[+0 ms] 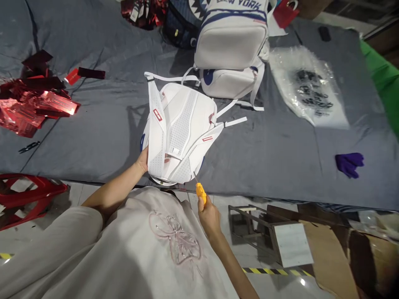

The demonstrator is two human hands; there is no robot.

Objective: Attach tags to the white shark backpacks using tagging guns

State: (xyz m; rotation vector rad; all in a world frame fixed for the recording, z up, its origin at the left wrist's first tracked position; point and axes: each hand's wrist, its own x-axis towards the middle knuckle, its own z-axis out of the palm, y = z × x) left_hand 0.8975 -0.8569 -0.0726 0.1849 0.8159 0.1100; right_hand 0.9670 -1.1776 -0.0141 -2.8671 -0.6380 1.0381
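A white backpack lies on the grey cloth-covered table with its padded back panel and shoulder straps facing up. Its handle end points toward me, at the table's near edge. My left hand grips the backpack's left side; some fingertips show through the gap under the handle, the rest are hidden beneath the strap. In my right hand is a yellow-handled tool with a thin metal shaft, its exact kind unclear. The shaft points up at the backpack's near right edge; whether it touches cannot be told.
Behind stand another white backpack and a dark backpack. Red foil pieces and a small black tool lie left. A plastic bag and purple glove lie right. A red stool and cardboard are below.
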